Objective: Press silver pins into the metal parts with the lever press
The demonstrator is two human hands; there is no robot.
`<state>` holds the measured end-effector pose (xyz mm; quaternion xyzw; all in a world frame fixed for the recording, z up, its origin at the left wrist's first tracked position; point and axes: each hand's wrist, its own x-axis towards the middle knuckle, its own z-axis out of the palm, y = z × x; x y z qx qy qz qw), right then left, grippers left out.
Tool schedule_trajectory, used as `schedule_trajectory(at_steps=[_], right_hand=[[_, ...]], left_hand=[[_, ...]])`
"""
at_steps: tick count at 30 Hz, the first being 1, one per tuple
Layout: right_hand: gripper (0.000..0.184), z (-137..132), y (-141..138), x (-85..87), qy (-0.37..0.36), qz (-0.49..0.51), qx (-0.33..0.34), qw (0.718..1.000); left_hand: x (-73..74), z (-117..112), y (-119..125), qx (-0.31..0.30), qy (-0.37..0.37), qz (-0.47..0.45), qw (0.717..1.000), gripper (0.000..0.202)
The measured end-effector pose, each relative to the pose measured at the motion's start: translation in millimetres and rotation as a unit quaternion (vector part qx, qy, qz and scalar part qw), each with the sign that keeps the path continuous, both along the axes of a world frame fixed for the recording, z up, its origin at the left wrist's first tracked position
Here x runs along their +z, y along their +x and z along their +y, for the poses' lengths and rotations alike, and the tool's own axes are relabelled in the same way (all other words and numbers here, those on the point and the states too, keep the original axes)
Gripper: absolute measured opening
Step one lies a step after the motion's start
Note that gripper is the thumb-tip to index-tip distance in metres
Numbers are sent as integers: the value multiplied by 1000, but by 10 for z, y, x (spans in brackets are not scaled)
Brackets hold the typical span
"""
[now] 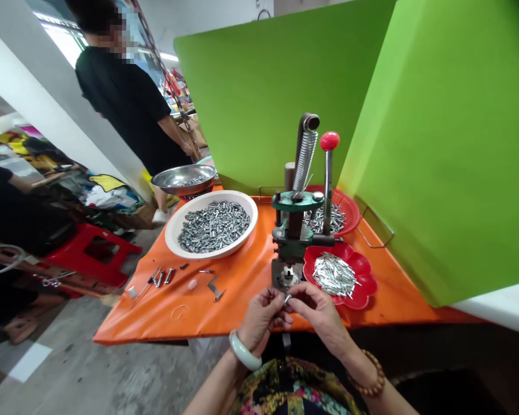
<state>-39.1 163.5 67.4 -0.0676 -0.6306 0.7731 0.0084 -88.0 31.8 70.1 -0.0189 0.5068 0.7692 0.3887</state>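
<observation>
In front of the hand press (pixel 290 242), my two hands meet at the table's near edge. A small shiny metal piece (pixel 288 299) sits between the fingertips; its exact kind is too small to make out. My left hand (pixel 262 316), with a pale bangle at the wrist, has its fingers curled and pinched at the piece. Thumb and forefinger of my right hand (pixel 318 311) pinch it from the other side. Just right of the press, a red flower-shaped dish (pixel 367 282) holds thin silvery pins (pixel 335 274). The press's red-knobbed lever (pixel 327 184) stands upright.
A white bowl (pixel 168 233) of small metal cylinders stands left; behind it is a steel bowl (pixel 160 180). A red basket (pixel 352 210) of metal parts is behind the press. Loose tools (pixel 160 278) lie on the orange cover (pixel 237 288). Green panels (pixel 285 75) enclose the back and right. A person (pixel 125 104) stands left.
</observation>
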Motion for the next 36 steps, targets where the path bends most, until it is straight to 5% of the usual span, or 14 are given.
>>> schedule_trajectory(at_steps=[7,14,19,25,30,36], right_hand=[[24,15,-29,-83,-13,-15,-11,1000],[22,179,-192,-275,106,-16,-9,994],[17,296,-395,-448,287,50,-56,955],[13,309,-583,-554,407,94,-79,905],[14,270,-644,-613,461,98,-90,877],[17,467,-551,-518,443,93,-86,888]], left_hand=[[-65,42,3,9,-15,23,1000,31],[-388,86,-138,8,-78,119,990,32],[-648,79,-388,55,-206,274,938,34],[-696,174,-600,8,-270,341,900,49],[-780,316,-718,-12,-310,417,854,33],[-881,387,-743,13,-302,476,826,22]])
